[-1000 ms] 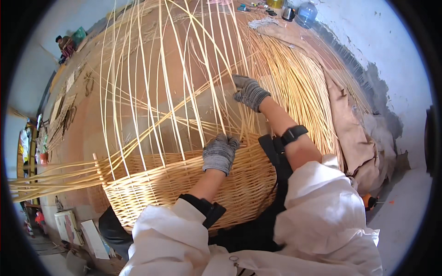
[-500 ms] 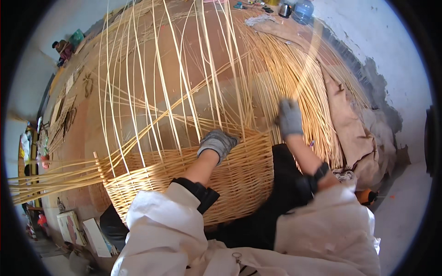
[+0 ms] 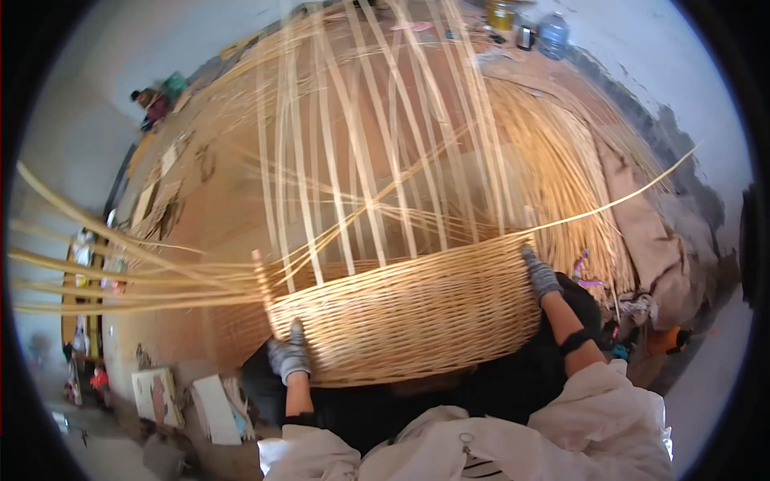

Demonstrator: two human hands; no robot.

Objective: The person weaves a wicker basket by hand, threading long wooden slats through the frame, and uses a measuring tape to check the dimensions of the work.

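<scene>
A woven wicker basket (image 3: 413, 317) lies across my dark-clad lap (image 3: 505, 385). My left hand (image 3: 290, 353), in a grey knit glove, is closed on the basket's left end, thumb on the front face. My right hand (image 3: 542, 274), gloved alike, grips the right end near the upper corner. Tall pale stakes (image 3: 345, 120) rise from the weave, blurred, with crossed rods behind them. Long weaver rods (image 3: 96, 280) stick out to the left, and a single rod (image 3: 609, 204) reaches out from the top right corner.
A bundle of long rods (image 3: 565, 164) lies right on brown cloth (image 3: 654, 244) beside the wall. A person (image 3: 150, 108) is at the back left. A water jug (image 3: 553, 38) and kettle stand at the back right. Boards (image 3: 156, 397) and cluttered items lie to the left.
Both my hands have moved from the top edge and stakes down to the basket's two ends. The basket has shifted right and tilted, and a rod now points out to the right.
</scene>
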